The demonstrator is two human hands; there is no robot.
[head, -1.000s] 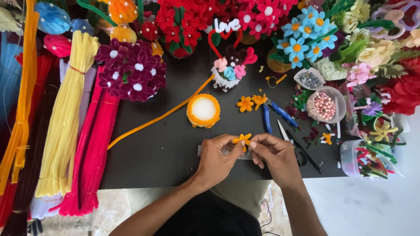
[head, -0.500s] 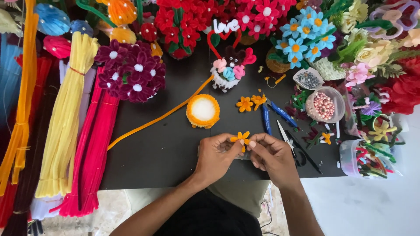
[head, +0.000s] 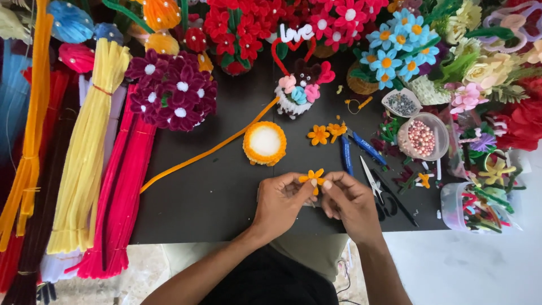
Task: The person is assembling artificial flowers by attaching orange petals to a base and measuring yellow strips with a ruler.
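Now: both thumbs+forefingers pinch small orange flower (head: 312,178), hardly moved vs 1s ago, so shaping goes on | left hand (head: 280,202) & right hand (head: 351,202) meet near table (head: 214,192) front edge | scissors (head: 379,189) just right | orange-rimmed disc (head: 264,143) behind | pink bead bowl (head: 422,135) toward right edge

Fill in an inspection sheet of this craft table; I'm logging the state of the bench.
Surface: black table, crowded at the edges.
Job's things: small orange flower pinched between left hand and right hand.
Clutter: orange-rimmed white disc, two orange flowers, blue pliers, scissors, bowl of pink beads.
Fingers: bare, both closed on the flower.
Cables: nothing seen.
Surroundings: pipe-cleaner bundles left, finished bouquets behind.
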